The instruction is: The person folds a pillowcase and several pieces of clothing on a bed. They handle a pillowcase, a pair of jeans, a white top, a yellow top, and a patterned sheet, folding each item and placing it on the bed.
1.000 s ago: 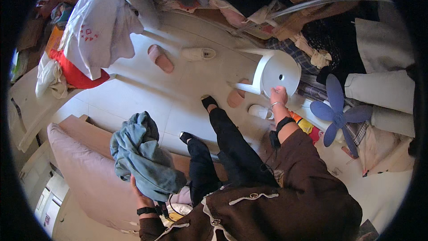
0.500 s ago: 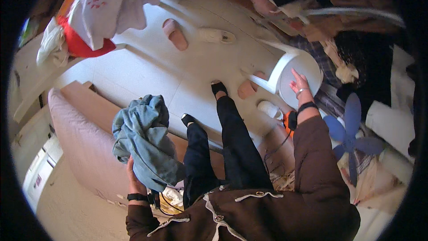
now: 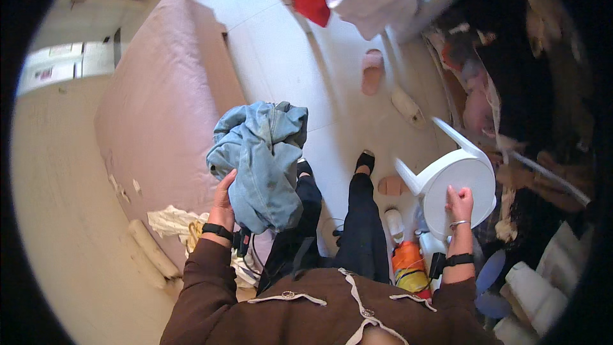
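Observation:
A bunched-up light blue denim garment hangs in front of me, left of centre. My left hand grips its lower left side, the fingers partly hidden by the cloth. My right hand is over the round seat of a white stool, its fingers curled in and nothing visible in them. Whether it touches the seat I cannot tell. Two of the stool's legs point toward the far left.
A pink padded panel or mattress stands at left. Pink slippers and a pale shoe lie on the white floor. White and red cloths hang at the top. An orange object, a blue-bladed fan and piled clothes are at right.
The view has turned, shifting the floor and stool rightward and down in the picture. The denim garment stays in my left hand. My right hand's fingers, stretched out before, are now curled.

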Motion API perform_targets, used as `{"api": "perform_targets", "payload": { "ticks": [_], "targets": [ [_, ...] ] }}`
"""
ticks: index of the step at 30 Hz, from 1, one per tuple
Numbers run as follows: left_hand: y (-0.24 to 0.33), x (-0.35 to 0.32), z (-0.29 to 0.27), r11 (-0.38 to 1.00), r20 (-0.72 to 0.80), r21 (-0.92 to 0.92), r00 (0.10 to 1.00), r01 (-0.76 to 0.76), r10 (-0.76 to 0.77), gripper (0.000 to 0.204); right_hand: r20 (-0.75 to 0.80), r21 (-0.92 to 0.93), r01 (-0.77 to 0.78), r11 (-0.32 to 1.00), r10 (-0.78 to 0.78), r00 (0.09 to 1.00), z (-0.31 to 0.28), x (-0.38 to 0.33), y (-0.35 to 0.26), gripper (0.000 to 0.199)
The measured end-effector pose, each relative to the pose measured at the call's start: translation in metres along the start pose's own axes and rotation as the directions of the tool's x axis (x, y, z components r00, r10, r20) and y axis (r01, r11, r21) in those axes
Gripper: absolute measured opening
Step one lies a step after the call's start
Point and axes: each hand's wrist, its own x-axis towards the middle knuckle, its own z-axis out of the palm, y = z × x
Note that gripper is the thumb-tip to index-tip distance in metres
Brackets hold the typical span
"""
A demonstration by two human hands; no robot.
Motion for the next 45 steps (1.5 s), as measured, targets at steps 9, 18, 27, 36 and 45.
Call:
{"api": "perform_targets", "payload": {
  "ticks": [9, 18, 27, 36, 45],
  "targets": [
    [-0.020, 0.013, -0.038, 0.935, -0.101, -0.076, 0.936, -0.345, 0.337, 0.064, 0.308, -0.293, 0.161, 0.942, -0.067, 0.949, 0.130, 0.096, 0.003, 0.047],
    [-0.023, 0.118, -0.120, 0.837, -0.623, 0.388, 0.560, -0.385, 0.546, 0.089, 0.501, -0.623, 0.404, 0.670, -0.055, 0.864, 0.341, 0.225, -0.009, 0.047],
    [-0.147, 0.093, -0.240, 0.215, -0.250, 0.964, 0.809, 0.156, 0.533, 0.100, 0.589, -0.695, 0.586, 0.417, -0.138, 0.796, 0.419, 0.200, 0.040, 0.047],
    [-0.155, 0.101, -0.254, 0.235, -0.241, 0.962, 0.826, 0.135, 0.509, 0.103, 0.793, -0.606, 0.779, -0.158, -0.200, 0.576, 0.457, 0.081, -0.023, 0.047],
    [-0.140, 0.089, -0.249, 0.268, -0.270, 0.950, 0.858, 0.162, 0.436, 0.100, 0.979, -0.053, 0.950, -0.308, -0.203, -0.012, 0.645, -0.120, -0.121, 0.073]
  ]
}}
